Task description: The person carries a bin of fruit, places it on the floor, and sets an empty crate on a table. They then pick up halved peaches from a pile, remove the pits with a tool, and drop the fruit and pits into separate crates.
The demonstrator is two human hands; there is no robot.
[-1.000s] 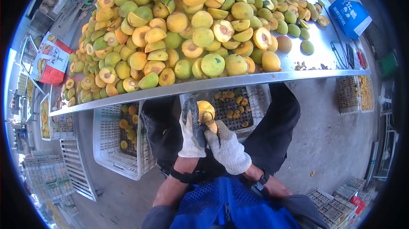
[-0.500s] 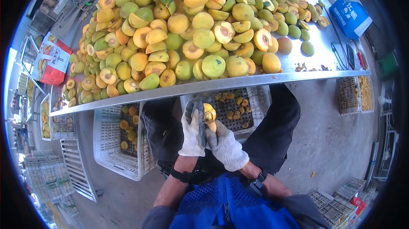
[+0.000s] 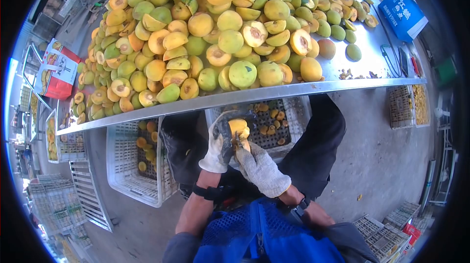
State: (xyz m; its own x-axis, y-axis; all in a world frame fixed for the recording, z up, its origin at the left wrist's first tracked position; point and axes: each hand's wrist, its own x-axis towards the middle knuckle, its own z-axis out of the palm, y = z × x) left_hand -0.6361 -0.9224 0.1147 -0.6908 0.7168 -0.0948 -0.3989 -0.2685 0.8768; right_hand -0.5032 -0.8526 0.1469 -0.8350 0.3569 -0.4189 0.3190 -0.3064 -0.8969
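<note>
My left hand [image 3: 221, 140], in a white glove with a dark palm side, is wrapped round a yellow-orange fruit [image 3: 238, 126] below the table's front edge. My right hand [image 3: 259, 166], in a light knitted glove, is closed just below the fruit, on a small tool with a pale brown handle [image 3: 243, 144]; its tip touches or lies close to the fruit and is hard to make out. Beyond both hands, a big heap of whole and cut green-yellow fruits [image 3: 200, 25] covers much of the metal table [image 3: 362, 85].
Under the table a crate [image 3: 298, 116] with fruit pieces stands between my knees, and a white crate [image 3: 117, 165] is at left. On the table are a blue box [image 3: 404, 13] and a phone [image 3: 403, 62]. A red-and-white bag [image 3: 58, 69] hangs at left.
Both hands have turned, and the left hand's dark palm side and more of the fruit now show. The right hand has moved slightly right and down. The view has shifted slightly.
</note>
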